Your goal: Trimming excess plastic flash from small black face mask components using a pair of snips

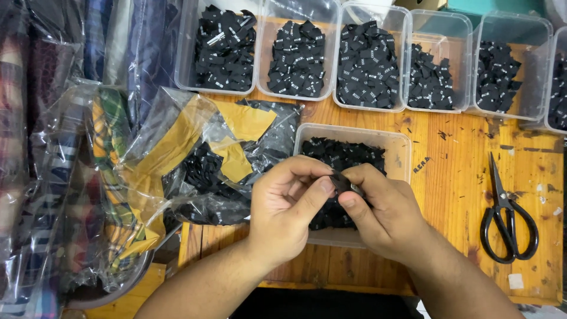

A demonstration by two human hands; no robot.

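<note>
My left hand (286,207) and my right hand (384,215) meet above a clear plastic tub (401,147) filled with small black fabric labels. Between the thumbs and forefingers of both hands I pinch one small black label (344,182). The tub stands on an orange wooden table (455,189), and my hands hide its near half. To the left lies a crumpled clear plastic bag (212,171) holding more black labels and strips of yellow tape.
Several clear tubs of black labels line the back of the table (298,53). Black scissors (507,215) lie at the right. Plastic-wrapped patterned fabrics (65,177) pile up on the left. Thread scraps dot the wood.
</note>
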